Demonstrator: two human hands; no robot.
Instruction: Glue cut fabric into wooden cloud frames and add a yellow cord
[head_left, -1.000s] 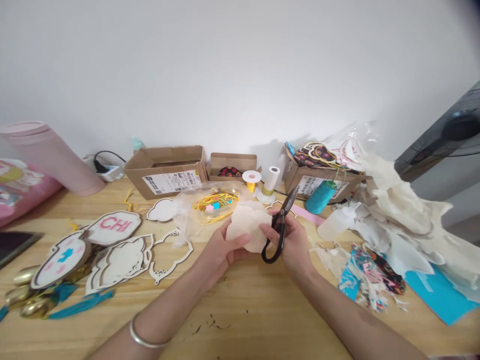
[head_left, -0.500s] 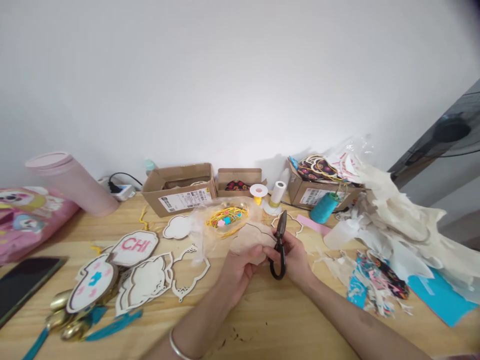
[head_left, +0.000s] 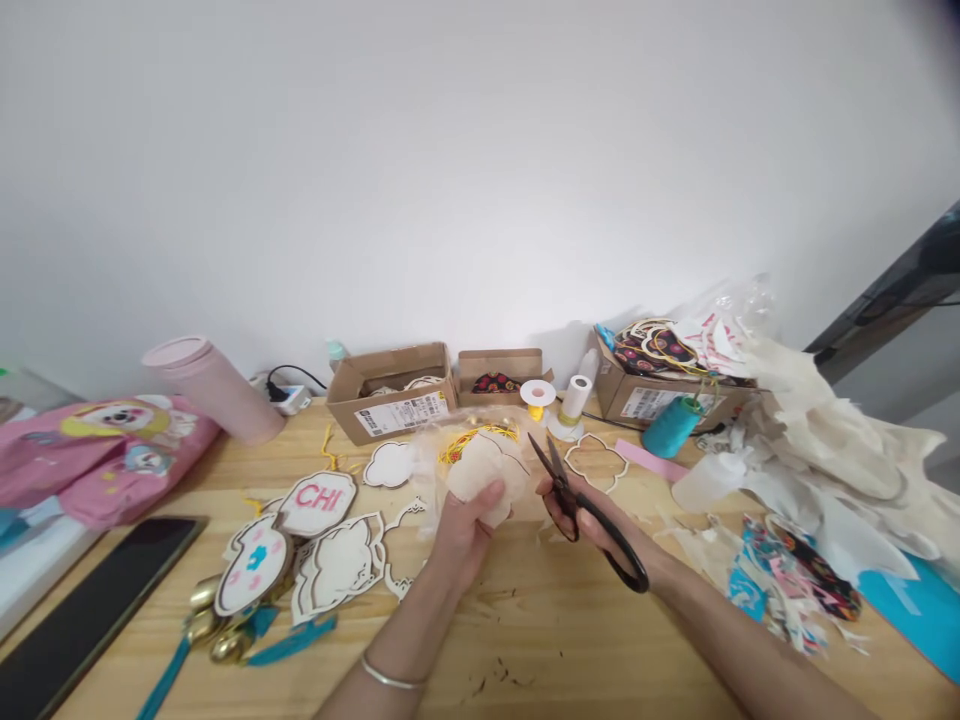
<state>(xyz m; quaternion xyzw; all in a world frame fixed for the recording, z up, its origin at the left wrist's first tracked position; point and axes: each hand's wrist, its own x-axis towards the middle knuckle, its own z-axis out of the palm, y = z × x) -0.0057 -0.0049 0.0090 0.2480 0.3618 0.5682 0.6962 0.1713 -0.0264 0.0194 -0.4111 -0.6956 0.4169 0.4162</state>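
Observation:
My left hand [head_left: 459,532] is closed around a cream, cloud-shaped piece of cloth [head_left: 480,468], holding it upright above the wooden table [head_left: 540,640]. My right hand [head_left: 592,510] grips black scissors [head_left: 581,510]; their blades are slightly apart and point up-left toward the cloth's right edge, a short gap away. A silver bangle [head_left: 390,678] sits on my left wrist. Behind the cloth lies a clear bag with yellow cord [head_left: 480,440].
Wooden cloud cut-outs, one marked CHI [head_left: 319,500], lie at the left with gold bells [head_left: 210,625]. A phone [head_left: 97,610], pink tumbler [head_left: 214,390] and pink bag [head_left: 105,450] are far left. Cardboard boxes [head_left: 397,400], thread spools [head_left: 671,425] and fabric scraps [head_left: 787,580] crowd the back and right.
The scissors swung from upright beside the cloth to slanting, handles now low right and blades opened toward the cloth. The cloth turned more upright in my left hand. The camera tilted up.

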